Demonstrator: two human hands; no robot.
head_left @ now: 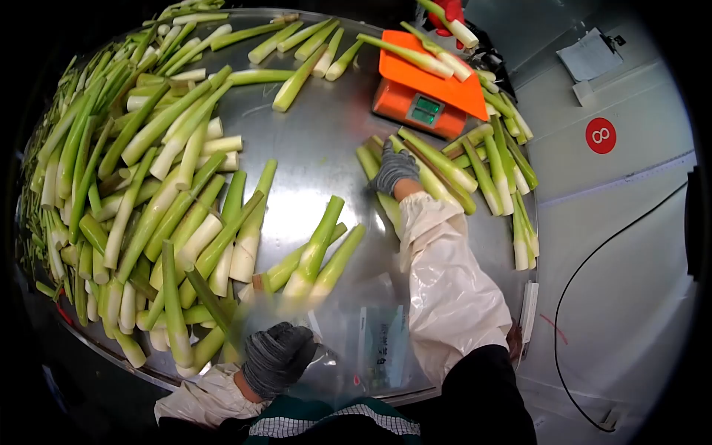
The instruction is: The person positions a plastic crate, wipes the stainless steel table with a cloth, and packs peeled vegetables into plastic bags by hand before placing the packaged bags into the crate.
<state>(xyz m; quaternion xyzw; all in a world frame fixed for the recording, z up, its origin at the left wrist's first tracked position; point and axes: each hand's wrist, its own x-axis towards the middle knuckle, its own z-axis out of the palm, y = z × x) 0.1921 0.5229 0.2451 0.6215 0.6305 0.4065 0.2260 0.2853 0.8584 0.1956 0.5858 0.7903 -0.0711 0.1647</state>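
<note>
My left hand (278,360), in a grey knitted glove, is closed at the table's near edge on a clear plastic bag (337,360) with a printed panel. My right hand (394,169), gloved the same way, lies over a group of green-and-white water bamboo shoots (437,182) right of the middle. Its index finger stretches forward against them, and the other fingers are partly hidden. Three loose shoots (319,256) lie just beyond the bag. A large heap of shoots (163,178) covers the left side.
An orange digital scale (430,85) stands at the back right with shoots on its tray. Behind it, another person's red-gloved hand (445,16) is beside a shoot. More shoots (512,163) line the right edge of the metal table (297,141). A black cable (560,319) hangs at right.
</note>
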